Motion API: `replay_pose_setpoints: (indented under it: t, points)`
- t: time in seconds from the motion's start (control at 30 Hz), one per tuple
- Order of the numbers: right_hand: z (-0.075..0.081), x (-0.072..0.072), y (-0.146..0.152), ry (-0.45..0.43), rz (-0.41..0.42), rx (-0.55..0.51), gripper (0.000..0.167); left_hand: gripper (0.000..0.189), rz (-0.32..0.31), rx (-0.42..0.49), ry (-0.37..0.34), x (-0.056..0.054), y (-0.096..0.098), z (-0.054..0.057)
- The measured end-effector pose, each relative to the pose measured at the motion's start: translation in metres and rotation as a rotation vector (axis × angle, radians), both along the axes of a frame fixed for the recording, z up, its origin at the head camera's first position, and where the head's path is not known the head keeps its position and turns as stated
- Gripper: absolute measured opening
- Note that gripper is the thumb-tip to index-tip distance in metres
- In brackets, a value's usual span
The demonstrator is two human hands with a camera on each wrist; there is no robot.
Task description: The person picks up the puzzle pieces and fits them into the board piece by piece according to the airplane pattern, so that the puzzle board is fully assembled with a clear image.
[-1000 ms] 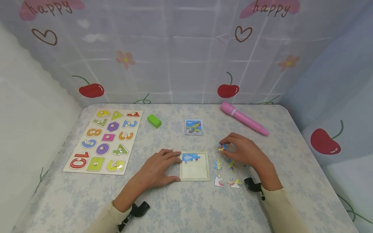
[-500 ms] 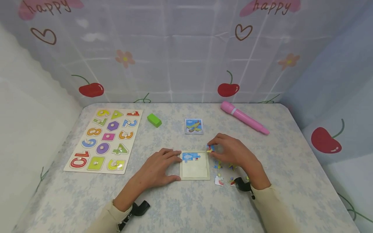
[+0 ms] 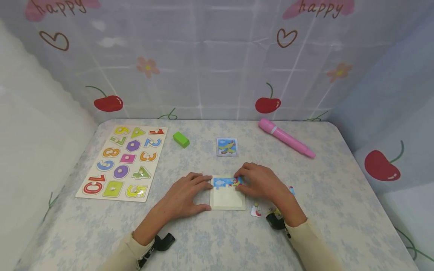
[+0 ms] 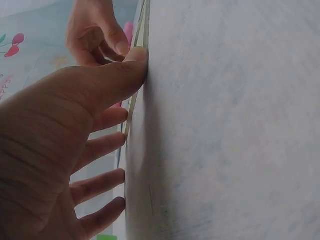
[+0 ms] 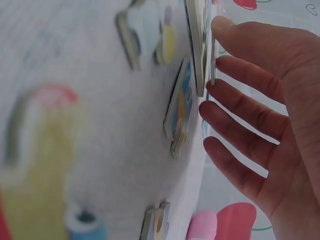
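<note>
A small pale puzzle tray (image 3: 228, 200) lies flat in the middle of the table, with blue sky pieces (image 3: 222, 182) joined along its top row. My left hand (image 3: 184, 194) rests at the tray's left edge, thumb low and fingers higher up; the left wrist view shows the thumb (image 4: 136, 56) right on the rim. At the top right corner of the tray, my right hand (image 3: 261, 183) pinches a jigsaw piece (image 3: 238, 181) between thumb and fingertips. In the right wrist view that jigsaw piece (image 5: 214, 60) stands thin and edge-on. Its picture is partly hidden by the fingers.
Loose jigsaw pieces (image 3: 255, 210) lie right of the tray, some under my right wrist. Behind the tray is an airplane picture card (image 3: 227, 147). A number board (image 3: 122, 165) and green block (image 3: 181, 139) sit left, a pink pen-like stick (image 3: 286, 138) back right.
My right hand has carried the jigsaw piece leftward from above the loose pieces to the tray's top right corner. The left hand has stayed at the tray's left edge.
</note>
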State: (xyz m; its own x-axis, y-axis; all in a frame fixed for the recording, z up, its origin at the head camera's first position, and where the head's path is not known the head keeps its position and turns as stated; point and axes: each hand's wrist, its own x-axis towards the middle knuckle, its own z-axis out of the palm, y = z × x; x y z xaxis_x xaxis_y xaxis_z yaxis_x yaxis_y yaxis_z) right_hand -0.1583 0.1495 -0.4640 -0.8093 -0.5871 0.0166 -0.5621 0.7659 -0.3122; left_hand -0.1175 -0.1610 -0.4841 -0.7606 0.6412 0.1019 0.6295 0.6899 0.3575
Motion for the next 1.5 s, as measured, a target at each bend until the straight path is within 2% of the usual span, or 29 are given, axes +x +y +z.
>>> replay_pose_setpoints:
  t: [0.3, 0.83, 1.17, 1.33, 1.5]
  points:
    - [-0.002, 0.005, -0.004, 0.05, -0.001, 0.026, 0.033, 0.061, -0.001, 0.003, 0.009, 0.001, 0.0, -0.001]
    - [-0.004, 0.007, -0.008, 0.064, 0.015, 0.021, 0.03, 0.062, -0.007, 0.0, 0.017, 0.0, -0.001, -0.002]
    - [0.005, 0.005, -0.004, -0.05, -0.017, 0.022, 0.034, 0.062, -0.008, 0.007, 0.018, 0.0, -0.001, -0.003]
    - [0.012, 0.003, 0.01, -0.075, -0.065, -0.023, 0.036, 0.061, -0.004, 0.013, 0.018, 0.0, -0.002, -0.004]
    - [0.013, 0.006, 0.029, -0.11, -0.111, -0.048, 0.034, 0.061, 0.0, 0.008, -0.008, -0.001, -0.002, -0.003]
